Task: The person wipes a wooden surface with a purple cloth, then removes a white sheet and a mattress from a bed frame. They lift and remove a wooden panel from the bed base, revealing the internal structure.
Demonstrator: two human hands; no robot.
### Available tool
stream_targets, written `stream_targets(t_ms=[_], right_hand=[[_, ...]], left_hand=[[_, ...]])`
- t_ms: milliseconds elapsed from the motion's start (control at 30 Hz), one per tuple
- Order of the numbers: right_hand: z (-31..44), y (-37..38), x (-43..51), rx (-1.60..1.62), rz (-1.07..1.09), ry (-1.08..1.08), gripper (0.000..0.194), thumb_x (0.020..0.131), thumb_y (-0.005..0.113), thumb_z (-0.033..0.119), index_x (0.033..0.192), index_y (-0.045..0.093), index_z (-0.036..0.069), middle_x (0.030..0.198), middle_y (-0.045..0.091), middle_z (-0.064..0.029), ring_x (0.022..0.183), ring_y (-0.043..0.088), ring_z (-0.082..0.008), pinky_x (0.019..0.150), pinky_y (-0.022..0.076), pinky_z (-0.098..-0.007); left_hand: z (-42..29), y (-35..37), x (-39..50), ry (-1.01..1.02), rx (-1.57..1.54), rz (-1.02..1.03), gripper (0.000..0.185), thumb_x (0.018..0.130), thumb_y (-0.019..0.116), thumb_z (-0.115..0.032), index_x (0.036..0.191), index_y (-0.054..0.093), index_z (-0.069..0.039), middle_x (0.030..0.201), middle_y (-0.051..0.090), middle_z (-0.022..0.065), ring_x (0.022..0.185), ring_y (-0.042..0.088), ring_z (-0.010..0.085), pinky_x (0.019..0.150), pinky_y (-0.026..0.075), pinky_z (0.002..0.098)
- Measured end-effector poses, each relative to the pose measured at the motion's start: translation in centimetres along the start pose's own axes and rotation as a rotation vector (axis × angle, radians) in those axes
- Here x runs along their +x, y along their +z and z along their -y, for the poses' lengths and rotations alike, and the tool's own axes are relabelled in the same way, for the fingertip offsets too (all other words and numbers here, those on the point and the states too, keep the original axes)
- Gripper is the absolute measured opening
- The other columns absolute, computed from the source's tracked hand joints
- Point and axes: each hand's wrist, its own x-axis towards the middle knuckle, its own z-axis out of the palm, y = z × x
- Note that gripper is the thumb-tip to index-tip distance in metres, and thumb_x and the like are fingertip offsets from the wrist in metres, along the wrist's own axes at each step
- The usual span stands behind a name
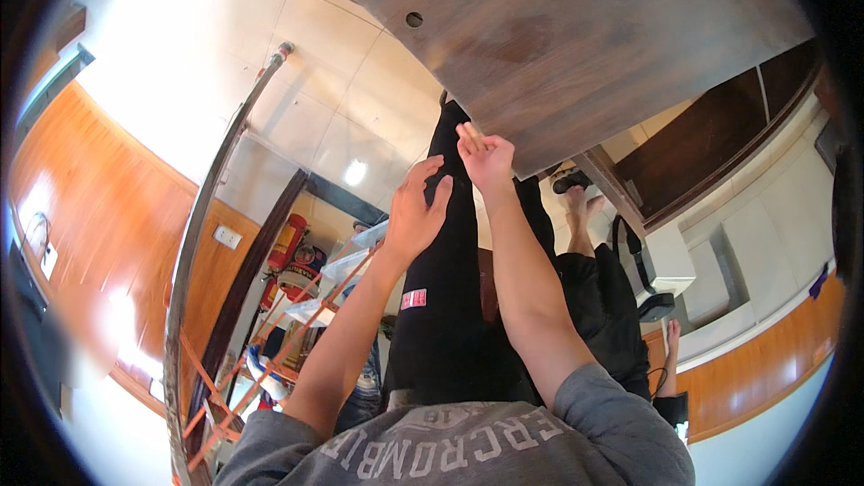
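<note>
My left hand [420, 206] is raised above my black-clad leg, its fingers slightly bent and apart, with nothing in it. My right hand [487, 158] is held up beside the near corner of a brown wooden panel [540, 67], which has a small round hole. Something small and tan, perhaps a finger or a short piece of wood, shows at its fingertips; I cannot tell whether the hand holds anything or touches the panel.
A long metal pole [206, 189] rises at left, near an orange metal frame [250, 378] and red fire extinguishers [287, 243]. Another person's leg [579, 229] is at right, beside a dark wooden frame [607, 182]. Light floor tiles [337, 81] lie beyond my hands.
</note>
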Motion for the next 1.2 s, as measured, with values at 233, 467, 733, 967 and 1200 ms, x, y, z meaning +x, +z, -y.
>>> stream_targets(t_ms=[233,467,733,967,1200], right_hand=[[10.9,-2.3,-14.7,-0.641,0.073,-0.03,0.056,0.106,0.051,0.015,0.155,0.036,-0.004,0.158,0.052,-0.0225,0.14,0.057,-0.036,0.108,0.0487,-0.0465],[27.0,-7.0,-29.9,-0.855,-0.1,-0.333,0.057,0.109,0.047,0.023,0.159,0.037,-0.002,0.157,0.054,-0.0203,0.136,0.06,-0.0321,0.105,0.0501,-0.0435],[35.4,-11.4,-42.5,-0.976,-0.181,-0.461,0.05,0.11,0.043,0.025,0.155,0.044,0.001,0.15,0.061,-0.0159,0.128,0.065,-0.028,0.096,0.053,-0.0399],[33.4,-8.9,-44.0,-0.968,-0.06,-0.454,0.051,0.11,0.044,0.026,0.155,0.044,0.001,0.15,0.061,-0.0149,0.13,0.063,-0.0278,0.097,0.0526,-0.0403],[27.9,-3.5,-41.4,-0.914,-0.064,-0.467,0.054,0.111,0.045,0.032,0.157,0.044,0.002,0.155,0.057,-0.0144,0.136,0.059,-0.0284,0.107,0.0466,-0.0427]], left_hand=[[-3.7,-0.4,-6.7,0.033,0.042,-0.089,0.038,0.102,0.068,-0.022,0.131,0.063,0.002,0.126,0.072,0.024,0.119,0.069,0.0417,0.102,0.054,0.0474],[-6.0,-0.9,-17.9,-0.033,-0.083,-0.298,0.039,0.104,0.065,-0.026,0.132,0.062,0.001,0.131,0.072,0.0228,0.125,0.067,0.0417,0.107,0.052,0.0481],[-8.8,2.0,-30.8,-0.004,-0.167,-0.396,0.042,0.105,0.064,-0.028,0.136,0.061,-0.001,0.136,0.07,0.0222,0.13,0.066,0.0393,0.109,0.051,0.0463],[-11.4,-3.6,-33.1,0.082,-0.104,-0.461,0.043,0.105,0.064,-0.028,0.139,0.059,-0.003,0.137,0.07,0.0199,0.13,0.065,0.0406,0.11,0.049,0.0466],[-12.0,-15.7,-25.5,0.191,-0.069,-0.562,0.04,0.106,0.064,-0.027,0.137,0.061,-0.003,0.13,0.075,0.0155,0.127,0.068,0.0369,0.108,0.051,0.046]])
